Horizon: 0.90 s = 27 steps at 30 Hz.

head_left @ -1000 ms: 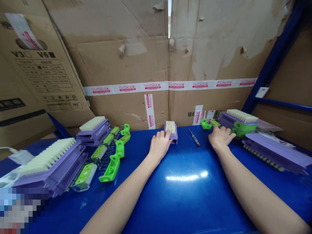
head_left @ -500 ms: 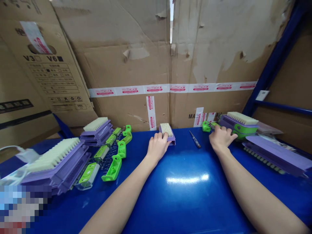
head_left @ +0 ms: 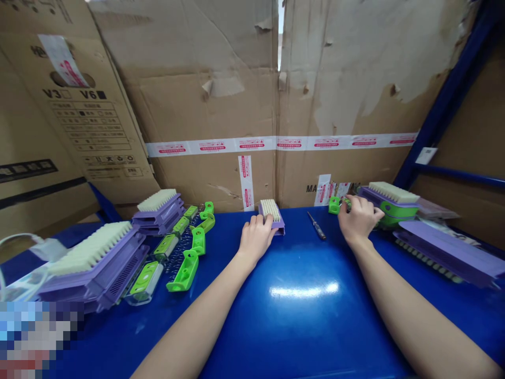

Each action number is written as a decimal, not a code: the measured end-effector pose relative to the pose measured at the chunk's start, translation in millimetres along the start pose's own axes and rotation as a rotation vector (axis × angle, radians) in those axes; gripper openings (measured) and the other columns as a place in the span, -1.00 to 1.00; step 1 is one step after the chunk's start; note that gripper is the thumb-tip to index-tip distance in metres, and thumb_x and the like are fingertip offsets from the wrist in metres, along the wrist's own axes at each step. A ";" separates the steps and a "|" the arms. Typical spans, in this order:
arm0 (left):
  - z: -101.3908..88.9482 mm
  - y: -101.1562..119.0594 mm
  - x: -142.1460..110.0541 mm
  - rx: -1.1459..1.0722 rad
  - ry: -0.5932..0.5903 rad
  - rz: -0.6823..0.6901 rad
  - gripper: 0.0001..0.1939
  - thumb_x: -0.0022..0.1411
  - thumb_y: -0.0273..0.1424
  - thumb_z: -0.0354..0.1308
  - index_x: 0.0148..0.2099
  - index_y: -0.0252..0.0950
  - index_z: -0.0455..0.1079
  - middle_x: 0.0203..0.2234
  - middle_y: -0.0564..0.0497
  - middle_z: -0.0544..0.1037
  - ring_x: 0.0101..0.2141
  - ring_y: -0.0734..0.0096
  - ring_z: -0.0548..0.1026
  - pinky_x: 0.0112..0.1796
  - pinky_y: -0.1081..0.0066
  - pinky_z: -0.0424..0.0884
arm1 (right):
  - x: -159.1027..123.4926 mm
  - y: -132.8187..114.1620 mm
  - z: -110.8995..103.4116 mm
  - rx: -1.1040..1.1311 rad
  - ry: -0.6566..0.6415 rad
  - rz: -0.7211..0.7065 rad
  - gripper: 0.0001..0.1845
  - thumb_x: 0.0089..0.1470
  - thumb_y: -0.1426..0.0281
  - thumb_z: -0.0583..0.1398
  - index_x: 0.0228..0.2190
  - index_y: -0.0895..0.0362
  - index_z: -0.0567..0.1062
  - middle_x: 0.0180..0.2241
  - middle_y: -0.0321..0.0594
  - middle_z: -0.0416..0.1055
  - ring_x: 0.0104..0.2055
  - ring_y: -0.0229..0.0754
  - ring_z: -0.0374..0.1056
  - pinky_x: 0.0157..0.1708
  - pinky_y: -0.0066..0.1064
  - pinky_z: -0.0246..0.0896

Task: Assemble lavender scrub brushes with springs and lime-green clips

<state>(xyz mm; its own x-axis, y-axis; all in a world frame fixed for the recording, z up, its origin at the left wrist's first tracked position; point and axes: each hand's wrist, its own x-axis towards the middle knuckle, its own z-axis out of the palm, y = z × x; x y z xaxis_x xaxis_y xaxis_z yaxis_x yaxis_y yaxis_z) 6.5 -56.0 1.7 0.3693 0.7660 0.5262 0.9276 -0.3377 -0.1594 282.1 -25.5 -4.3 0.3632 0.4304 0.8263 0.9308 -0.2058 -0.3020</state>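
Note:
My left hand (head_left: pixel 256 241) rests at the back middle of the blue table, its curled fingers closed on a small purple brush piece (head_left: pixel 278 223) with cream bristles facing up. The fingers cover the piece's near left part. At the back right, my right hand (head_left: pixel 359 217) is closed at the fingertips on a small green-topped piece (head_left: pixel 345 201), mostly hidden by the hand. Just left of it stands a bright green bracket (head_left: pixel 334 205). Between my hands lies a screwdriver (head_left: pixel 316 227) with a see-through handle.
On the left are stacked purple brush pieces (head_left: pixel 94 258), a row of green-topped clear boxes (head_left: pixel 145 281), springs (head_left: pixel 180 255) and green brackets (head_left: pixel 185 271). At right are a purple-and-green brush (head_left: pixel 398 210) and a bristles-down purple piece (head_left: pixel 450 251). Cardboard (head_left: pixel 205 116) walls the back.
The fingers of my right hand have drawn together, and the green-topped piece at their tips looks tilted up. My left hand stays on the purple brush piece. The view has shifted slightly.

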 end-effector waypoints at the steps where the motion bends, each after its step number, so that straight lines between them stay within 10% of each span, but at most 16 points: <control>1: 0.1 0.0 -0.1 -0.002 -0.002 -0.003 -0.62 0.29 -0.18 -0.06 0.05 -0.29 0.23 -0.26 -0.14 0.41 -0.19 0.18 0.38 -0.29 0.32 0.35 | 0.0 -1.1 -0.6 0.001 -0.010 -0.008 -0.67 0.12 0.37 -0.01 -0.18 0.19 0.47 -0.15 -0.01 0.42 -0.16 -0.02 0.25 -0.12 -0.14 -0.12; 11: 0.1 0.3 -0.7 -0.008 -0.023 -0.017 -0.60 0.30 -0.18 -0.08 0.08 -0.29 0.21 -0.25 -0.15 0.40 -0.19 0.18 0.38 -0.28 0.31 0.36 | -5.5 -3.8 -4.2 -0.142 -0.403 0.252 -0.55 0.01 0.44 0.02 -0.04 0.33 0.34 -0.17 0.17 0.29 -0.13 0.10 0.22 -0.25 -0.21 0.07; 22: -0.8 0.7 -0.2 -0.006 -0.029 -0.023 -0.59 0.29 -0.18 -0.07 0.09 -0.29 0.20 -0.24 -0.15 0.40 -0.19 0.18 0.38 -0.29 0.32 0.36 | -0.4 -8.5 -11.6 0.168 -0.079 0.027 -0.52 0.15 0.39 -0.07 0.06 0.31 0.28 -0.09 0.09 0.12 -0.05 -0.06 0.17 -0.08 -0.33 0.10; 27: 0.8 -0.3 1.2 0.008 -0.021 -0.054 -0.61 0.29 -0.20 -0.07 0.07 -0.30 0.22 -0.26 -0.14 0.40 -0.20 0.18 0.39 -0.30 0.31 0.38 | -6.0 -36.9 -17.5 0.185 -0.252 -0.176 -0.52 0.17 0.36 -0.08 0.09 0.27 0.24 -0.10 0.04 0.26 -0.07 -0.06 0.24 -0.09 -0.35 0.13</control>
<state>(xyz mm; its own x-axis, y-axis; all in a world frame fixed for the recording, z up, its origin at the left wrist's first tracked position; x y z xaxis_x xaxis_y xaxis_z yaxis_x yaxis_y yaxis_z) 6.7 -54.5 1.7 0.3200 0.7941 0.5168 0.9466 -0.2914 -0.1383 244.9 -35.8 10.2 0.1739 0.6529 0.7372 0.9631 0.0433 -0.2655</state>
